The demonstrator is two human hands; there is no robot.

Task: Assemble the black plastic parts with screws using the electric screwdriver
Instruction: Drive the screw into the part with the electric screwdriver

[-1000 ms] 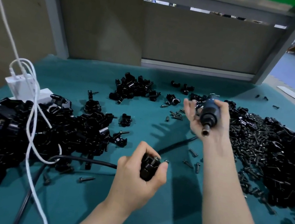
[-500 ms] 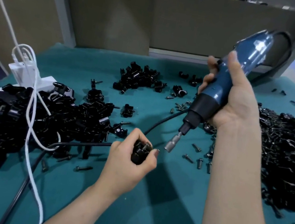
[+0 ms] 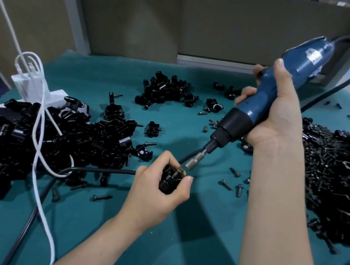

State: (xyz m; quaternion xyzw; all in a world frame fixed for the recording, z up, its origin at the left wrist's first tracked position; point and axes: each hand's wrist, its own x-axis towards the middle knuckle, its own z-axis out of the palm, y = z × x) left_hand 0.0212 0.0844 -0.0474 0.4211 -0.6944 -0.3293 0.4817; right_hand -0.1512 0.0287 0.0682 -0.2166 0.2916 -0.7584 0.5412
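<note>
As the right grip [image 3: 275, 119] lowered the clasped electric screwdriver [image 3: 305, 58] toward the black plastic part [image 3: 170, 179] pinched in the left grip [image 3: 153, 197], driving looked imminent.

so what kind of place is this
Probably an assembly bench in a workshop or factory: heaps of black parts and loose screws lie on a teal mat, and the right hand holds a corded screwdriver.

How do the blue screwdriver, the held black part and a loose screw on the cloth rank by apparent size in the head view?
1. blue screwdriver
2. black part, partly hidden in the left hand
3. loose screw, clearly smallest
</note>
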